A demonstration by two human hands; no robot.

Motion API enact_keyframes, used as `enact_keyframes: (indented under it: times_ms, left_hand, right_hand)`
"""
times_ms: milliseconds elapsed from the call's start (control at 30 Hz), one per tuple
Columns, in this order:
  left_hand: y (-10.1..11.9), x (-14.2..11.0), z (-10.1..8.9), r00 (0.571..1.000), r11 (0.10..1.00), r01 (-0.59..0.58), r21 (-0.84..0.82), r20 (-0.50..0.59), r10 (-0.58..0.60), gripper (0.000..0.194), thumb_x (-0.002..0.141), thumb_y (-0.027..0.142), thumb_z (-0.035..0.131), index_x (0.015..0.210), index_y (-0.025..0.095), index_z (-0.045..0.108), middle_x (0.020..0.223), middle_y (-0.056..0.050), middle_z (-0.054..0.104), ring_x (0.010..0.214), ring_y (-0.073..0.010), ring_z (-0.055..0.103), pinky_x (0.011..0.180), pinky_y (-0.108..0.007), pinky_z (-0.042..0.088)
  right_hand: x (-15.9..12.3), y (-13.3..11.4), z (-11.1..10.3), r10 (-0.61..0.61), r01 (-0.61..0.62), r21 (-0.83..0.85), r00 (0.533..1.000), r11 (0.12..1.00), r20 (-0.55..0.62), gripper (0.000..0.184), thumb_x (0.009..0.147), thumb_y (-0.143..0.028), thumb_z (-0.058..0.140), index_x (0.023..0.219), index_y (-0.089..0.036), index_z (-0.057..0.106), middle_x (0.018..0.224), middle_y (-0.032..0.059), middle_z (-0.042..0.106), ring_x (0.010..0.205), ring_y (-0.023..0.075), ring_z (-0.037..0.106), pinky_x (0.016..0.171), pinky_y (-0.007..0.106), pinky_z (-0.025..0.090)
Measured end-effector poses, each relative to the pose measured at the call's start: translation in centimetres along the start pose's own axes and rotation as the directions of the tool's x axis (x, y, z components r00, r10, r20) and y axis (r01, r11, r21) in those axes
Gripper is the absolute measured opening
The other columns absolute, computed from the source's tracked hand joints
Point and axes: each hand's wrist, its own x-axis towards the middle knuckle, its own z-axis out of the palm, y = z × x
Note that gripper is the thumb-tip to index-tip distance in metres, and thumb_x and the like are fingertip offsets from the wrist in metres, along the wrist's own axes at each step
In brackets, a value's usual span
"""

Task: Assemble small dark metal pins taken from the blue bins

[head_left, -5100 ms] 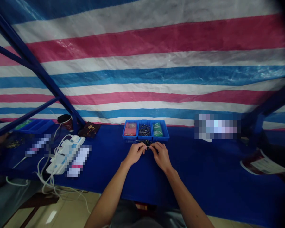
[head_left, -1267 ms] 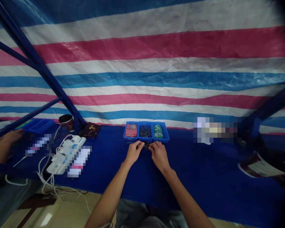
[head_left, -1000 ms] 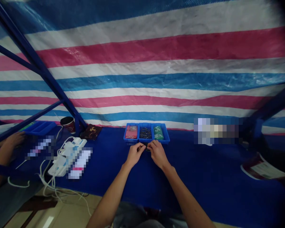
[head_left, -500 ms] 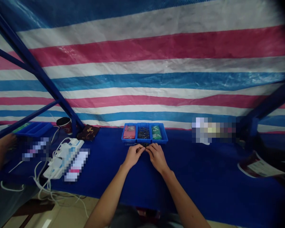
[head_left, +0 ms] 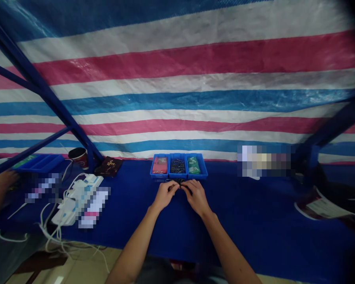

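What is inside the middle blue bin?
The middle blue bin holds a heap of small, dark, elongated pieces, some glinting. Only the top layer shows; pieces lower down and the bin's floor are covered.

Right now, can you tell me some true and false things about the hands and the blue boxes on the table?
1. Three blue boxes stand side by side. True.
2. The middle box holds pink stuff. False: it holds small dark pieces; the pink stuff is in the left box.
3. The left hand and right hand are close together. True.
4. The white power strip lies between the hands. False: it lies off to the left.
5. A striped sheet hangs behind the boxes. True.
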Motion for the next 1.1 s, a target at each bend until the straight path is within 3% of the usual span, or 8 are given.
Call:
enact_keyframes:
  times_ms: [467,1100]
  left_hand:
    - [0.08,-0.03,-0.06,0.999,1.000,-0.018,0.021,0.029,0.018,0.033,0.098,0.039,0.050,0.082,0.015,0.068,0.058,0.003,0.055,0.054,-0.0103,0.048,0.059,-0.020,0.036]
    - [-0.04,-0.01,-0.04,1.000,1.000,-0.021,0.009,0.019,0.021,0.031,0.098,0.037,0.050,0.085,0.015,0.067,0.058,0.003,0.054,0.054,-0.0107,0.048,0.059,-0.021,0.035]
  right_hand:
    - [-0.16,0.09,0.18,-0.007,0.008,0.073,1.000,0.997,-0.015,0.014,0.099,-0.024,0.055,0.101,-0.024,0.069,0.098,0.0046,0.072,0.090,0.0223,0.065,0.084,0.037,0.045]
    - [-0.20,0.20,0.35,0.000,-0.001,0.065,1.000,0.998,0.006,0.020,0.101,-0.025,0.049,0.102,-0.025,0.070,0.095,0.0055,0.071,0.087,0.0219,0.066,0.081,0.036,0.050]
